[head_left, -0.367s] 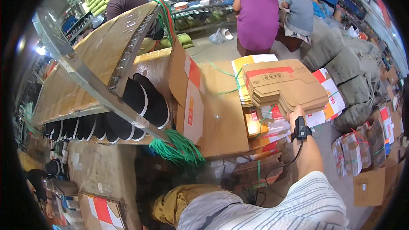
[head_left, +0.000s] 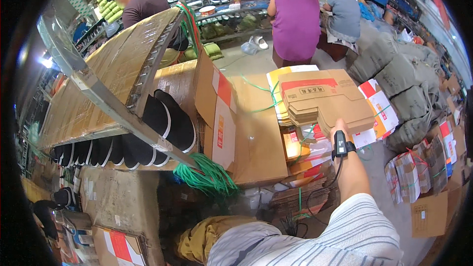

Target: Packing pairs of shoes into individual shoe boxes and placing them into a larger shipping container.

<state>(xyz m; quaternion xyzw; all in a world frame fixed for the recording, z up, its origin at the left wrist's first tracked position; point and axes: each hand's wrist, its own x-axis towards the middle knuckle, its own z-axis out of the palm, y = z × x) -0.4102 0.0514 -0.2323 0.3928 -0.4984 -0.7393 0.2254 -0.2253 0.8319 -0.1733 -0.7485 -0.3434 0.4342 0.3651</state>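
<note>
"Where do we have our right hand (head_left: 339,128)?"

"Right of centre in the frame, at the near edge of a stack of flat brown cartons (head_left: 327,97). We wear a black device (head_left: 340,143) on that wrist."

"Do we grip the stack?"

"We touch its edge, but our fingers (head_left: 340,122) are partly hidden, so we cannot tell whether they pinch it. Our left hand is out of view; we cannot tell how its fingers stand."

"What do we see around the stack?"

"Under and beside it, white, red and orange cartons (head_left: 378,100); at centre, a broad brown cardboard surface (head_left: 256,143). Left of centre, green straps (head_left: 209,177) hang near black shoes (head_left: 175,123)."

"And farther off?"

"A person in a purple top (head_left: 296,24), back to us, at top centre, and grey sacks (head_left: 404,75) piled at upper right."
</note>
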